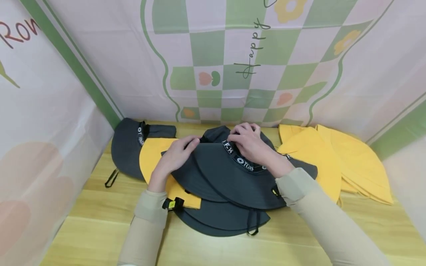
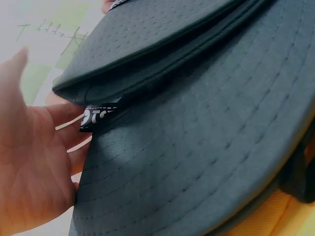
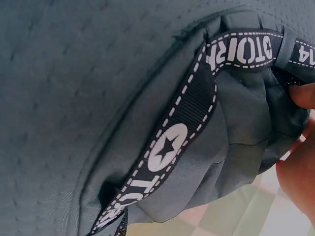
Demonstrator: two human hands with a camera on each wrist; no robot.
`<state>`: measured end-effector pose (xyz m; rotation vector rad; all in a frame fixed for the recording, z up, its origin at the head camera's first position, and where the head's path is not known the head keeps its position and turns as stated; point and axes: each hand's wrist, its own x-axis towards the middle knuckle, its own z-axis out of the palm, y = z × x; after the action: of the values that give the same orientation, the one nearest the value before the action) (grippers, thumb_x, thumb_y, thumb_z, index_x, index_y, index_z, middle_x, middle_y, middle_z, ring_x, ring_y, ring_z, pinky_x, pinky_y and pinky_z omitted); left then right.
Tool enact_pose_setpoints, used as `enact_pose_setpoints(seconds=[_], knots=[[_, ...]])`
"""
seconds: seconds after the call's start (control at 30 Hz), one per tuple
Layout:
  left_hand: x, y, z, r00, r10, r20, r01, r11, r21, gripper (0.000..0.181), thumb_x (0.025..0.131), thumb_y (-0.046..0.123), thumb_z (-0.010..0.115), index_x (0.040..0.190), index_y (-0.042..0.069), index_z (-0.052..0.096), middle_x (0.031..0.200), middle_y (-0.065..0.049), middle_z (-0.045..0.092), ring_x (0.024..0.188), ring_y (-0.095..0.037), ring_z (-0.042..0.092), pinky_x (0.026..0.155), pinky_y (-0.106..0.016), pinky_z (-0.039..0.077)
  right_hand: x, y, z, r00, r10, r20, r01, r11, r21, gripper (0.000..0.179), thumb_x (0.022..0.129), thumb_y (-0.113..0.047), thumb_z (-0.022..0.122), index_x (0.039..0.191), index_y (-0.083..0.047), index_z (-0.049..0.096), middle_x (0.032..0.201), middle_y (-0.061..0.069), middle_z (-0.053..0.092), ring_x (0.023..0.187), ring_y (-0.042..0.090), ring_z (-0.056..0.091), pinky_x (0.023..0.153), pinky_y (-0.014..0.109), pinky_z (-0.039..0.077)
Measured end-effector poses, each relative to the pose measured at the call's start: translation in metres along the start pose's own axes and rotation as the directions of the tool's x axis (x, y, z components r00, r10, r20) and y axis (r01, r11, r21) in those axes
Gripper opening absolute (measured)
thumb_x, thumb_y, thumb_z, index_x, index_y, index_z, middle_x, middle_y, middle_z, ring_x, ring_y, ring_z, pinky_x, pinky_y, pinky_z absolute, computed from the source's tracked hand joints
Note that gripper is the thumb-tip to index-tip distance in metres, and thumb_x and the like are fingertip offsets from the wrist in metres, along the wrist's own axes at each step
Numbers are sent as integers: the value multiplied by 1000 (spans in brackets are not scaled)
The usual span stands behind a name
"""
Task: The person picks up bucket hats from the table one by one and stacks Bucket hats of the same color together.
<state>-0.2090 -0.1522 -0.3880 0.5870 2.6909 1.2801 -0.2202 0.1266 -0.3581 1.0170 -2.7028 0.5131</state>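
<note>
A dark grey sun hat [image 1: 213, 166] with a wide stitched brim lies at the top of a stack, its black lettered band [image 1: 244, 162] facing up. My right hand [image 1: 251, 144] pinches its crown fabric beside the band; in the right wrist view the thumb [image 3: 304, 95] lies on the inner side. At the brim's left end is my left hand [image 1: 176, 155]. In the left wrist view its fingers reach behind the brims, while the thumb [image 2: 17, 73] stands away from them. Another dark brim [image 2: 197, 152] fans out directly below the top one.
More dark brims [image 1: 223, 218] and a yellow piece [image 1: 184, 195] lie beneath. Another dark hat [image 1: 124, 147] sits at the left, by the wall. Yellow hats [image 1: 359, 159] overlap at the right. A printed cloth backdrop [image 1: 133, 55] rises behind the wooden table [image 1: 90, 221].
</note>
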Motion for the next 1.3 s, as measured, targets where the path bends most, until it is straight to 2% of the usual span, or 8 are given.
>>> enact_pose_setpoints(seconds=[0.13,0.23,0.5,0.6,0.7,0.83,0.97,1.3], knots=[[1,2,2,1000,16,-5,-16,995,100,62,93,60,60,142,21,56,144,-3,58,133,-25,55,111,-45,44,4,-8,6,999,-41,4,41,998,-36,21,98,-1,58,104,-13,74,117,14,64,116,36,51,101,63,31],[2,2,4,999,40,7,-41,991,128,63,90,53,69,141,19,56,143,-3,59,133,-24,56,110,-44,45,6,-11,12,999,-37,1,37,998,-53,20,98,-2,59,106,-13,74,117,13,65,117,35,52,101,61,34],[4,3,6,997,77,16,-78,986,150,52,93,34,72,138,14,59,139,-8,61,131,-27,57,111,-44,45,9,-9,24,1000,-5,-9,5,999,-37,19,96,-1,62,109,-10,72,117,13,66,118,34,56,101,55,44],[5,3,7,997,72,25,-75,988,137,50,93,30,72,138,13,59,140,-8,61,132,-26,56,111,-44,44,9,-6,24,999,21,27,-21,1000,-14,25,96,-4,63,121,-8,67,125,17,63,122,36,56,103,52,46],[5,3,8,997,71,29,-75,988,136,50,94,28,71,139,13,57,141,-7,60,133,-26,55,112,-44,44,7,-1,20,992,100,79,-101,995,17,41,97,-12,64,137,-5,55,136,22,55,130,40,50,109,54,42],[5,2,8,997,71,28,-75,987,145,49,94,27,71,139,13,57,142,-7,59,133,-26,55,112,-44,44,0,13,16,963,229,139,-240,969,63,57,99,-21,62,147,1,41,145,28,46,136,45,42,114,57,36],[4,2,9,997,76,29,-79,986,150,48,95,26,70,139,13,56,142,-7,59,134,-26,54,112,-44,43,-13,29,12,922,328,207,-349,934,75,64,101,-26,60,150,5,34,148,32,40,139,47,38,114,59,34],[4,2,9,996,81,42,-87,983,162,47,95,24,69,139,11,56,142,-8,58,134,-27,54,112,-44,44,-44,54,0,812,441,383,-497,866,56,84,98,-40,61,151,13,23,139,37,47,128,47,49,107,60,40]])
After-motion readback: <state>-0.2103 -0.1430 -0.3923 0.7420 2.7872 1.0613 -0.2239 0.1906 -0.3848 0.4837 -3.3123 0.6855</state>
